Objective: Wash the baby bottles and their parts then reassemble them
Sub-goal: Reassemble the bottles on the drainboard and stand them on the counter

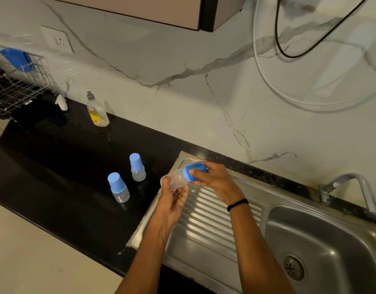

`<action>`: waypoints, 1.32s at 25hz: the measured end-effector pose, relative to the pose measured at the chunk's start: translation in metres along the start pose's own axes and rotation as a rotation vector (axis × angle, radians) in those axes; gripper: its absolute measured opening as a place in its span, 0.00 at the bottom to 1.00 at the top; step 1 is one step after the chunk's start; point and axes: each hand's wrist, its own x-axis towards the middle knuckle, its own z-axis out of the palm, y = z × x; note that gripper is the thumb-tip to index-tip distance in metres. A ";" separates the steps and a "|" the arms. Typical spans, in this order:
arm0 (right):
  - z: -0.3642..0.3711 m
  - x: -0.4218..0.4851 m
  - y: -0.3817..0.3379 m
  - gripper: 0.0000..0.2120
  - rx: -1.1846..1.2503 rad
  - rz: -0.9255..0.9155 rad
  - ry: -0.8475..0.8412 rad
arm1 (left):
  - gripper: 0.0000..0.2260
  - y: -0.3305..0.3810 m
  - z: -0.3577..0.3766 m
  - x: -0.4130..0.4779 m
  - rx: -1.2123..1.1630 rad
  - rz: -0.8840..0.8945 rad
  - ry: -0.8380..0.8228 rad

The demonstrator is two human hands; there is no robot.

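A glossy black counter (61, 166) is being seen from the head view under a white wall (182, 49) veined in grey like marble. A brushed steel sink (272, 213) is set into the counter at the right, with a ribbed drainboard (206, 221), a round perforated drain (293, 267) and a curved metal tap (350, 183).

A small bottle (178, 179) is being held above the drainboard's far left corner. Its clear, cloudy plastic body is being gripped at the base end by the left hand (172, 200), with fingers and thumb curled round it. Its rounded blue cap (196, 167) is being clasped by the right hand (214, 179), whose fingers are being wrapped over the cap, so much of it is being hidden. The bottle's long axis is lying nearly level, with the cap end pointing up and right towards the wall and the base down and left. A black wristband (238, 204) is being worn on the right wrist.

On the counter, left of the sink, a near bottle (119, 188) and a far bottle (137, 167) are standing upright and apart, each clear below a tapered pale blue cap.

Further back, a clear soap bottle (97, 111) with a yellow label is standing by the wall. A wire rack (17, 90) is being cut off by the left edge; a blue piece (16, 58) in it and a small white object (61, 102) beside it are too unclear to be named.
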 end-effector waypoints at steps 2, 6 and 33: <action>0.014 0.002 0.011 0.20 -0.009 -0.046 0.115 | 0.22 0.001 0.005 0.003 -0.033 0.027 0.005; 0.038 0.007 0.018 0.25 0.021 -0.104 0.209 | 0.19 0.005 0.005 0.006 -0.085 0.031 0.011; 0.076 0.125 0.039 0.18 -0.352 0.017 0.064 | 0.28 0.026 -0.014 0.091 0.821 0.543 0.149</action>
